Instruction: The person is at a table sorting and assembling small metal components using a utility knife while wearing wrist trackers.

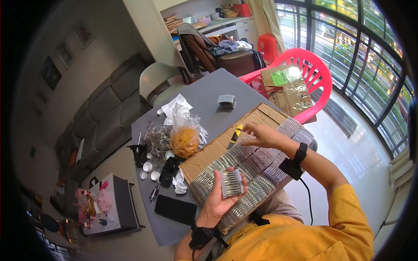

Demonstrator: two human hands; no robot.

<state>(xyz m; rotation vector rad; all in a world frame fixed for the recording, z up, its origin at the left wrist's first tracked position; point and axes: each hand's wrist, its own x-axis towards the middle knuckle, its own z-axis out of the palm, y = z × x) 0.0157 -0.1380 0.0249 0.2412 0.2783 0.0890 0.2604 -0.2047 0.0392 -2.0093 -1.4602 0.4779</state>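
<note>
My left hand (213, 198), palm up, holds a small clear pack (232, 183) of thin metallic pins lying side by side. Its thumb presses one edge and the fingertips curl over the other. My right hand (262, 135) hovers above a flat cardboard box (198, 164), fingers bent and apart, with nothing visible in it. Just beside those fingertips is a yellow and black cutter-like tool (235, 135). Rows of similar silvery packs (257, 185) fill much of the box, some pinkish toward its right end. What lies under my right hand is hidden.
On the grey table (209, 93) are a small stack of clear packs (227, 102), a bag of orange rubber bands (184, 141), a pile of loose metal pins (155, 141), white caps (148, 166) and a black phone (175, 209). A pink chair (320, 71) holds a carton (291, 93).
</note>
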